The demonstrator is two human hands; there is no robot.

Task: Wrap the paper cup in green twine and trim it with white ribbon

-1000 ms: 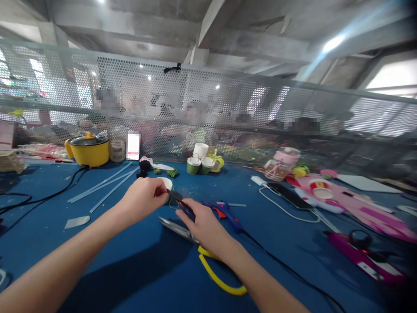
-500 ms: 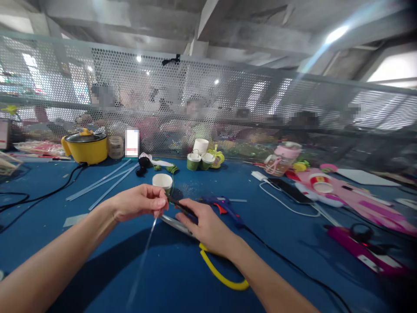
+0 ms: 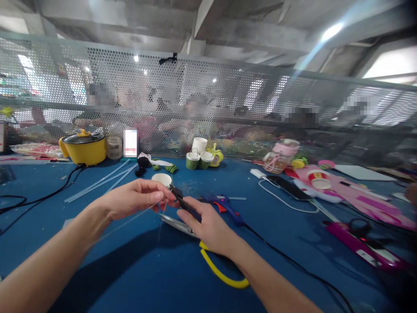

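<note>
My left hand is closed in a pinch on a thin clear strand, which trails down to the left past the wrist. My right hand is wrapped round a slim black object; its tip reaches the left fingertips, and its exact kind is unclear. Below the right hand lie scissors with a silver blade and a yellow handle, partly hidden by that hand. A white cup stands just behind the left fingers. Right of it rests a blue glue gun with a red trigger.
Clear glue sticks and a yellow pot lie to the left. Small green-and-white cups stand at the back by a perforated screen. To the right are a phone, a purple power strip and cables.
The strand has swung from hanging down to slanting left. The black object's tip has moved slightly up and right, and the left hand's fingers have shifted with it. The view has turned a little.
</note>
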